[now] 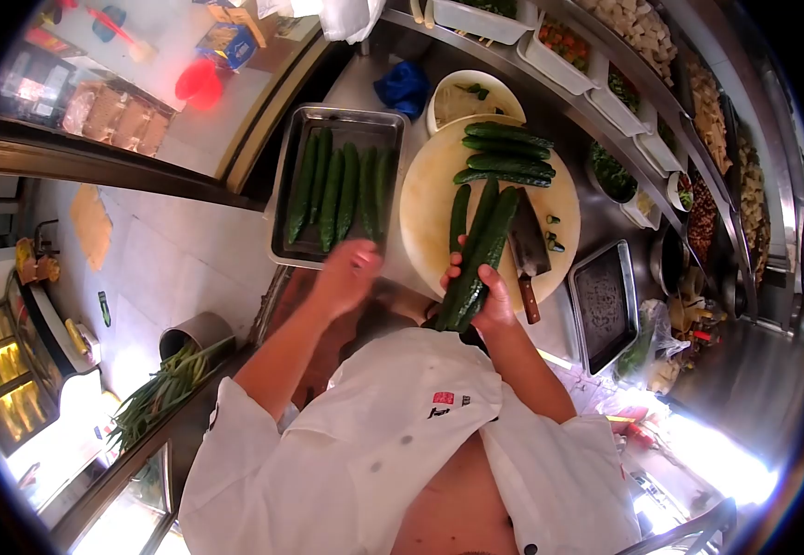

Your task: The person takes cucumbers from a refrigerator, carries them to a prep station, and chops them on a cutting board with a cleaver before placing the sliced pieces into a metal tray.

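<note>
My right hand (492, 298) is wrapped round a few long dark green cucumbers (487, 254), held upright against each other over the near part of the round cutting board (420, 199). Just right of them lies a cleaver (529, 245) with a wooden handle, and beside its blade are small cut cucumber ends (555, 242). More whole cucumbers (508, 153) are laid side by side on the board's far part. My left hand (354, 270) is blurred at the near right corner of a metal tray (284, 208) holding several cucumbers (333, 190); its fingers are smeared.
Behind the board stands a white bowl (476, 85) with pale food, near a crumpled blue bag (402, 88). To the right sit a dark, wet-looking tray (606, 305) and shelves with containers of chopped food (564, 44). Green onions (166, 388) lean from a bucket (200, 331) at lower left.
</note>
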Tool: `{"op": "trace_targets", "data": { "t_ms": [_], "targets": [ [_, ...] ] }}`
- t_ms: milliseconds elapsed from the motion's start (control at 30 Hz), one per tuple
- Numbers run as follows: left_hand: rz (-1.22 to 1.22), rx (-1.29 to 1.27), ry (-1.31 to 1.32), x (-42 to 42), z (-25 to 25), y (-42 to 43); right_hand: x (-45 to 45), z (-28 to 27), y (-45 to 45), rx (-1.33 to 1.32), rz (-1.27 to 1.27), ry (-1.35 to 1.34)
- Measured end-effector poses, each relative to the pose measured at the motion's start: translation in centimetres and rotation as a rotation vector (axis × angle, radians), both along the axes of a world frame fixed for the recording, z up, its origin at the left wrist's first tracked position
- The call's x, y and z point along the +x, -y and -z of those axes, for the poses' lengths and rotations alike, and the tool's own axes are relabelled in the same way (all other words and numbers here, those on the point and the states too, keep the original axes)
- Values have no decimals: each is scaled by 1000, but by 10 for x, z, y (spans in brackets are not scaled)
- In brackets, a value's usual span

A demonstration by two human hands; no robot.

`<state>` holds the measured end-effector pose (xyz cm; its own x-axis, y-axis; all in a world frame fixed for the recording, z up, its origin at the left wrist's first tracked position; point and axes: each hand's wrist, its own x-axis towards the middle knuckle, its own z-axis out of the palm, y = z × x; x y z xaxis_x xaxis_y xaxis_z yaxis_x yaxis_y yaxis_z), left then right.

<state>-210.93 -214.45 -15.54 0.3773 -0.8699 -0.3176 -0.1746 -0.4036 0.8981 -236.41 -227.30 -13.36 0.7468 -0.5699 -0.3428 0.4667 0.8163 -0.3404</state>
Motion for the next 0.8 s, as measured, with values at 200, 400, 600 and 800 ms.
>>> {"op": "trace_targets", "data": {
  "t_ms": [200,400,600,800],
  "targets": [
    [-115,254,724,93,96,8,-17,-16,-4,-65,-20,-70],
    [-254,320,590,101,125,38,-14,-11,-13,-16,-21,-74],
    [-435,315,318,112,144,55,-16,-10,-17,-40,-50,-104],
    [-368,212,-83,116,99,46,-14,-10,-16,-6,-49,-124]
  ]
}}
